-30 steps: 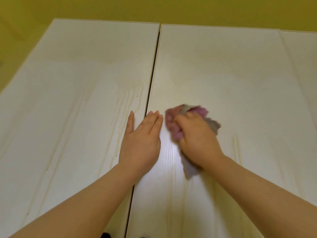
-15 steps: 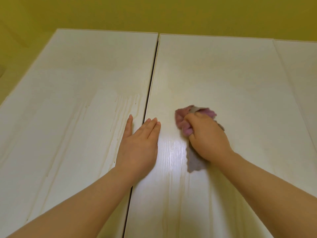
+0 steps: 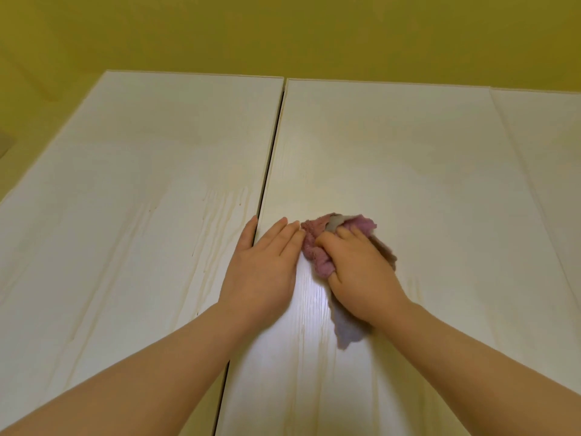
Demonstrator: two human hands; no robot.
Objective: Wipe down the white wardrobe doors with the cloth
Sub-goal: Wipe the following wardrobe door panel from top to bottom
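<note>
- Head view, the only one: my right grip is curled round the cloth, fingers bunched over a pink-and-grey wad and pressing it against the right door.
- The cloth sits just right of the gap between the doors. A grey tail of it trails out under my wrist toward 6 o'clock.
- My left grip is spread flat, fingers straight and close together, and it holds nothing. It lies at 9 o'clock of the cloth, fingertips touching or almost touching the wad, with the thumb across the gap on the left door.
- Pale drip streaks run down the left door at about 11 o'clock of my left grip. Fainter lines show on the right door at 3 o'clock of my right grip.
- A glossy sheen lies between my two wrists; I cannot tell whether it is damp or only glare.
- To wipe well, I judge I should open the wad so more cloth meets the panel, press evenly, and stroke along the grain in overlapping passes.
- The bracing palm likely steadies the door, but it covers a strip beside the gap that needs wiping too.
- Most of both doors toward 12 o'clock, under the yellow wall, appears unreached.
</note>
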